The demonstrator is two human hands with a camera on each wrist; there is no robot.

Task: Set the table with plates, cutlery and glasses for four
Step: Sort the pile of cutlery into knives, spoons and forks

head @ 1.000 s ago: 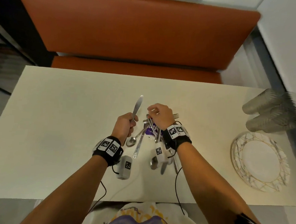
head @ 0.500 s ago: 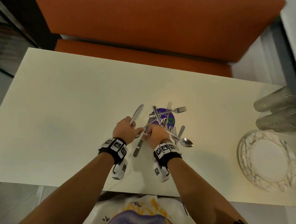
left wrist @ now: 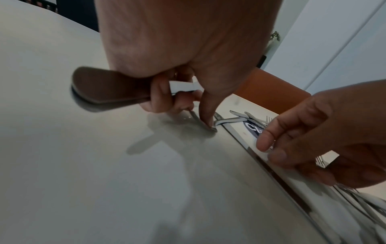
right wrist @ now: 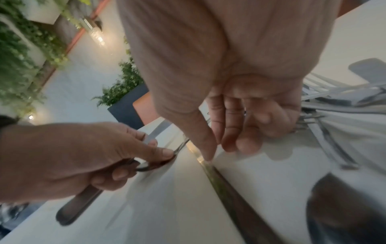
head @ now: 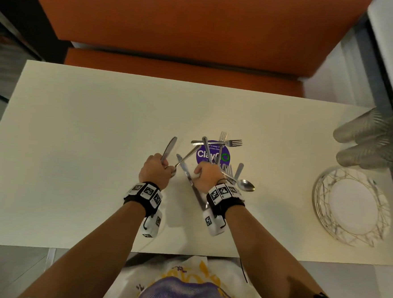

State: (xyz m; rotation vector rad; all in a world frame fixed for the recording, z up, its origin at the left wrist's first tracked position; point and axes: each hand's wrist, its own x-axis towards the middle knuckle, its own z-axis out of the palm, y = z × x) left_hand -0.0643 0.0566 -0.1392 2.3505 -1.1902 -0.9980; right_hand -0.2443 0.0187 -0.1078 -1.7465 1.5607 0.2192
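Left hand (head: pixel 154 172) grips a knife (head: pixel 169 148) by the handle – blade pointing away from the person, tilted slightly right – thumb pressing a spoon (head: pixel 182 160) bowl left of the purple sticker (head: pixel 212 155). Right hand (head: pixel 207 178) pinches a second knife (head: pixel 189 180) lying flat, long axis diagonal. Forks, spoons crisscross over the sticker; count unclear. Plate stack (head: pixel 351 204) and glasses (head: pixel 375 142) – far right of it.
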